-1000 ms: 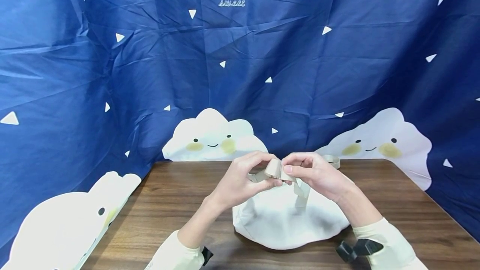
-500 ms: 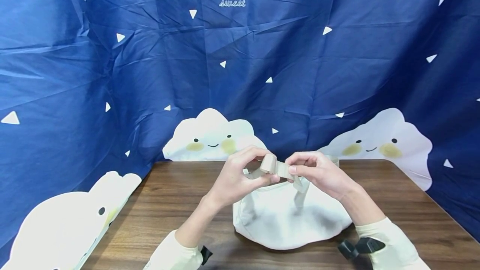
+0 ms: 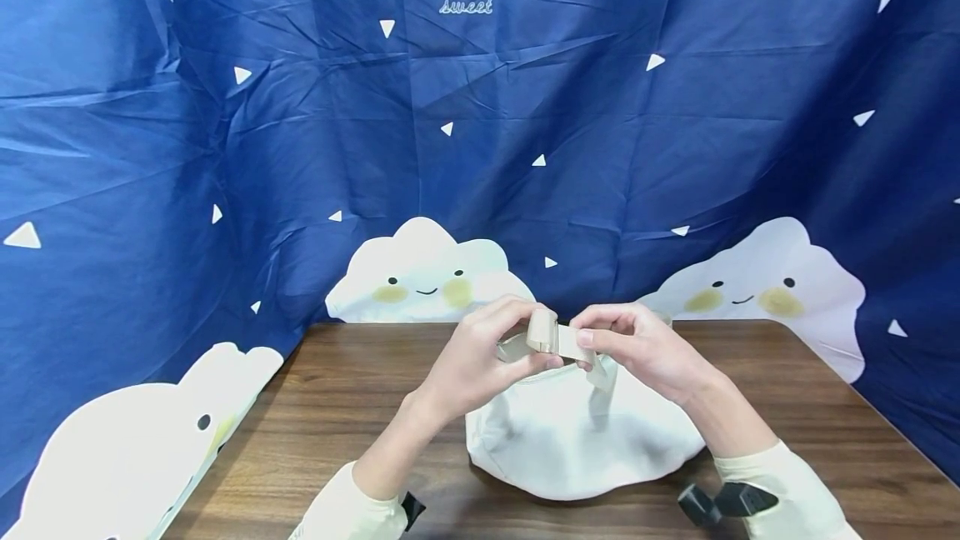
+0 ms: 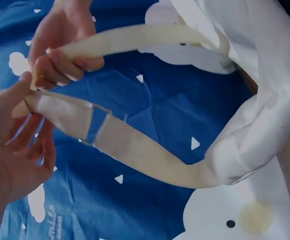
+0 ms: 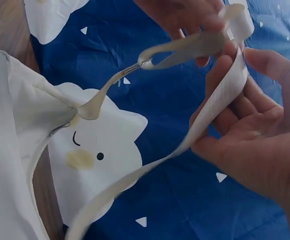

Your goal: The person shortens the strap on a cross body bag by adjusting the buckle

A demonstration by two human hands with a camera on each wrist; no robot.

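Note:
A white bag [image 3: 577,448] rests on the table, its cream strap [image 3: 542,332] lifted above it. My left hand [image 3: 468,365] pinches a looped part of the strap between thumb and fingers. Close on its right, my right hand [image 3: 648,352] pinches a flat stretch of the same strap, whose loose fold hangs below. In the left wrist view, a thin metal ring [image 4: 102,108] joins two strap sections between the left hand and the bag [image 4: 265,60]. From the right wrist, the strap [image 5: 205,115] runs through the right fingers. The left fingertips are partly hidden there.
The brown wooden table [image 3: 352,440] extends around the bag on both sides. Behind it hangs a blue curtain [image 3: 480,148] printed with white clouds and triangles. A dark camera mount [image 3: 723,502] sits on the right wrist.
My hands have drawn slightly apart over the past second, with the right shifting a little rightward. More flat strap shows between them. The bag body has stayed in place.

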